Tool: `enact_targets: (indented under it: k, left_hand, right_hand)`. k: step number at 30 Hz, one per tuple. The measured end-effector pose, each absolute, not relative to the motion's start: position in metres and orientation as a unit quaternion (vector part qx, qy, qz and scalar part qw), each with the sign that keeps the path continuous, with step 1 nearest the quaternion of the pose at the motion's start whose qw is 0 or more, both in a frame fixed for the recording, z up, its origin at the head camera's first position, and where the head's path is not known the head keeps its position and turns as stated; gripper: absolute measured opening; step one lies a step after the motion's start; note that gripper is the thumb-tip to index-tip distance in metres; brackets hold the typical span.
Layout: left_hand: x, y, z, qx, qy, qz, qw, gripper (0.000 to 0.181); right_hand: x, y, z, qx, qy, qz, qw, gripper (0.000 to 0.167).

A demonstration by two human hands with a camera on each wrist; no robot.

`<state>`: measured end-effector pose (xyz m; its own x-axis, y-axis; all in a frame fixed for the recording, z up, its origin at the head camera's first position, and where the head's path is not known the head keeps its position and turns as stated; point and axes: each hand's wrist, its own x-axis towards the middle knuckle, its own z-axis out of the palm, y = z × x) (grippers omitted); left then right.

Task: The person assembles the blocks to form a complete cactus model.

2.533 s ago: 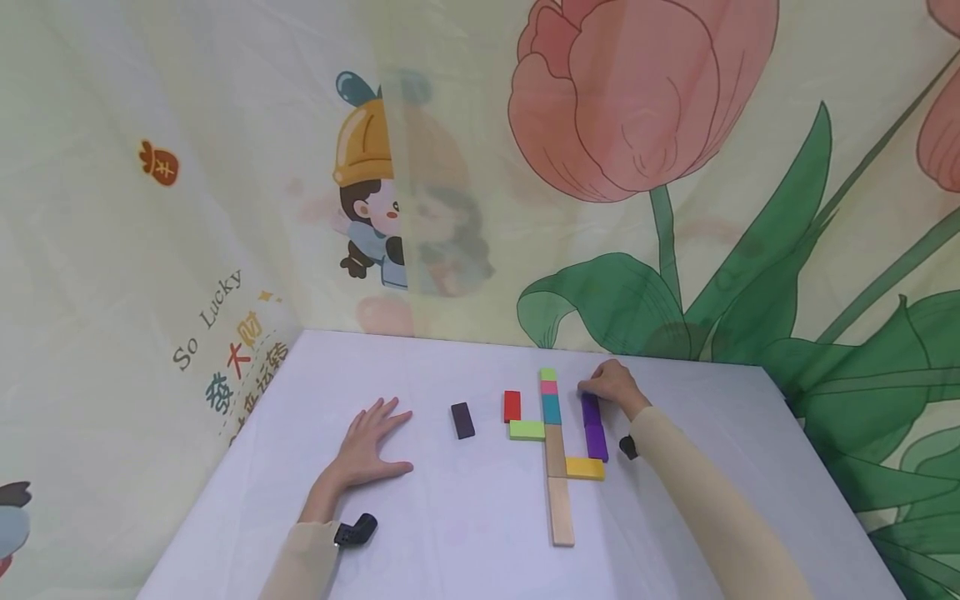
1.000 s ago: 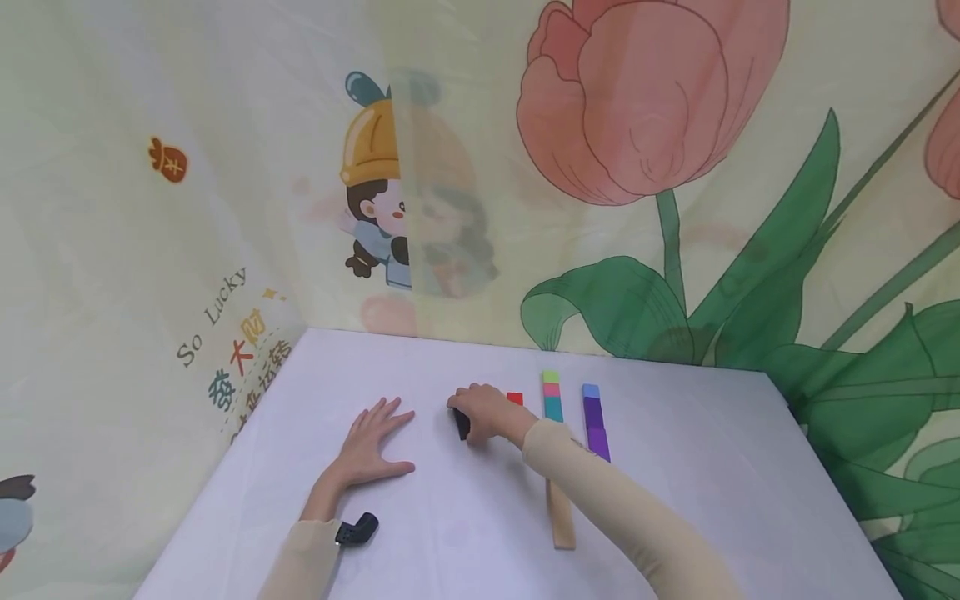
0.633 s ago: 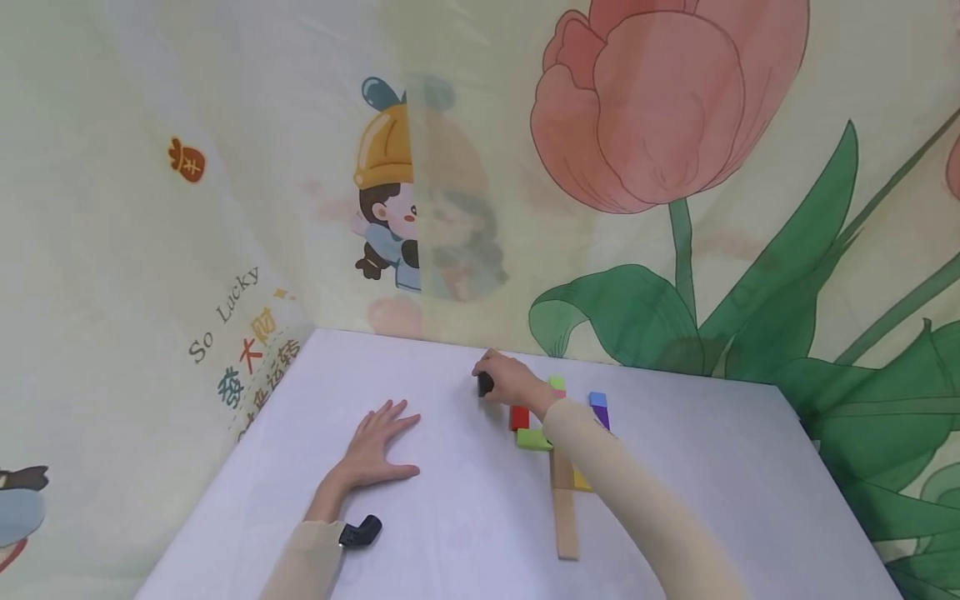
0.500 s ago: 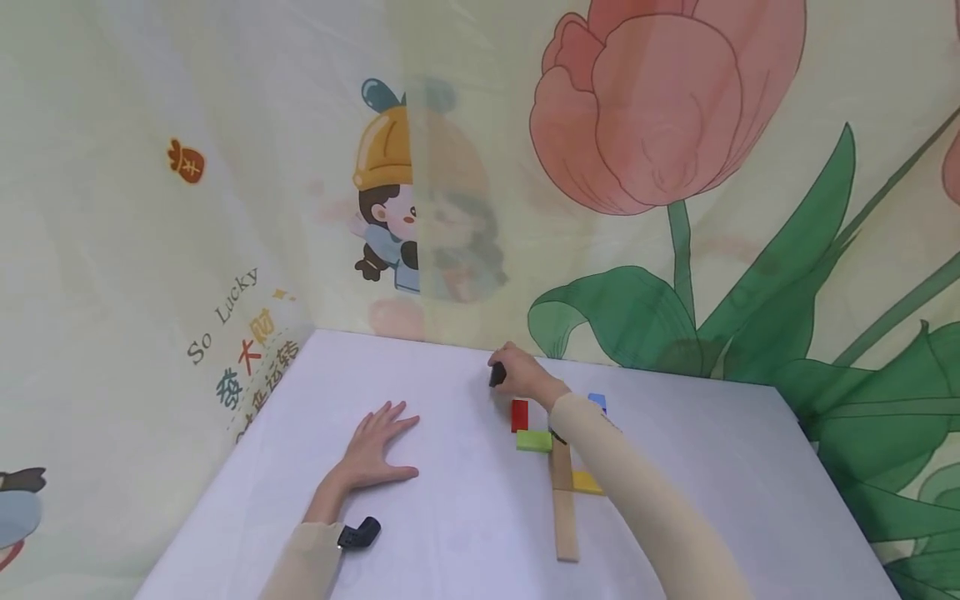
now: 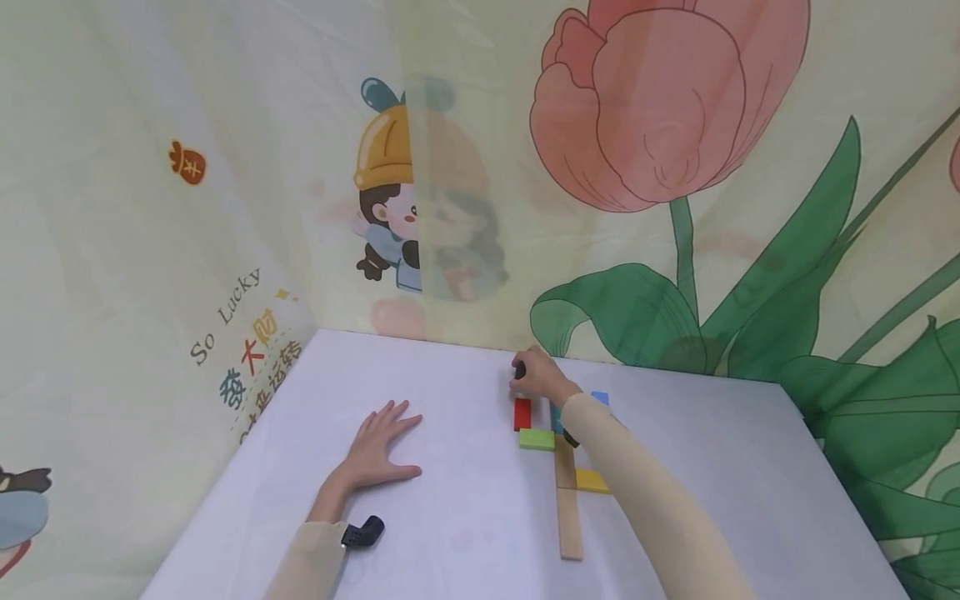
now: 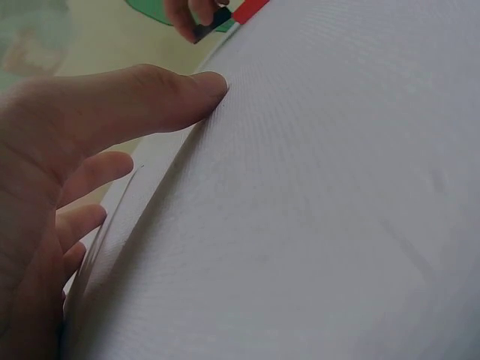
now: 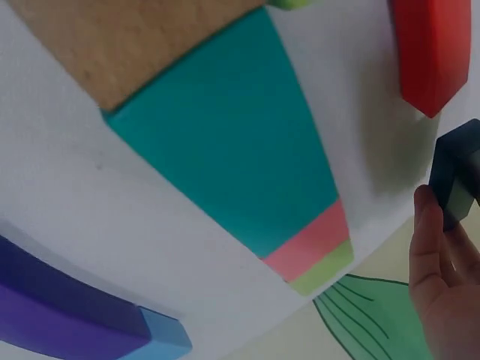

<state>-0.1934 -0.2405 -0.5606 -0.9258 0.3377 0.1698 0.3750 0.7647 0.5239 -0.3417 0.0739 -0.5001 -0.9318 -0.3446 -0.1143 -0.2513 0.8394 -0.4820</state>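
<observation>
My right hand (image 5: 542, 377) pinches a black block (image 5: 521, 370) near the far end of a red block (image 5: 522, 414). In the right wrist view a small gap shows between the black block (image 7: 454, 169) and the red block (image 7: 433, 56). Beside them runs a column of wooden blocks (image 5: 569, 525), then a teal block (image 7: 232, 142), a pink block (image 7: 311, 244) and a green one (image 7: 326, 268). A lime block (image 5: 537, 439) meets the red block's near end. My left hand (image 5: 378, 450) lies on the table at left, fingers spread, holding nothing.
A yellow block (image 5: 592, 481) juts right from the wooden column. Farther right stand purple blocks (image 7: 67, 311) ending in a light blue block (image 7: 166, 334); my right sleeve (image 5: 652, 492) covers most of them in the head view. Printed cloth (image 5: 465, 167) hangs behind the white table (image 5: 450, 517).
My right hand left the purple row, where a light blue block now sits at the far end. It picked up the black block and carried it right and back. My left hand stayed put.
</observation>
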Motion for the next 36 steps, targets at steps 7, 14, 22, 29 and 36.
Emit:
enact_targets:
  k: [7,14,22,29,36]
  left_hand:
    - [-0.1942,-0.2406,-0.5633,-0.195,-0.939,-0.278,0.046,0.085]
    - [-0.1933,-0.2400,-0.5649,-0.196,-0.938,-0.282,0.048,0.085]
    - [-0.1949,-0.2408,-0.5635,-0.200,-0.937,-0.280,0.052,0.085]
    - [-0.1962,-0.2420,-0.5642,-0.197,-0.939,-0.278,0.050,0.086]
    - [-0.1958,-0.2413,-0.5644,-0.196,-0.939,-0.280,0.042,0.086]
  right_hand:
    - [-0.3384,0.0776,-0.5081,-0.176,0.953,-0.214,0.118,0.031]
    - [-0.3371,0.0788,-0.5101,-0.181,0.950,-0.222,0.126,0.039]
    - [-0.3401,0.0801,-0.5087,-0.178,0.953,-0.213,0.124,0.050]
    - [-0.3390,0.0794,-0.5035,-0.178,0.954,-0.201,0.130,0.046]
    - [-0.3380,0.0813,-0.5050,-0.171,0.956,-0.199,0.133,0.045]
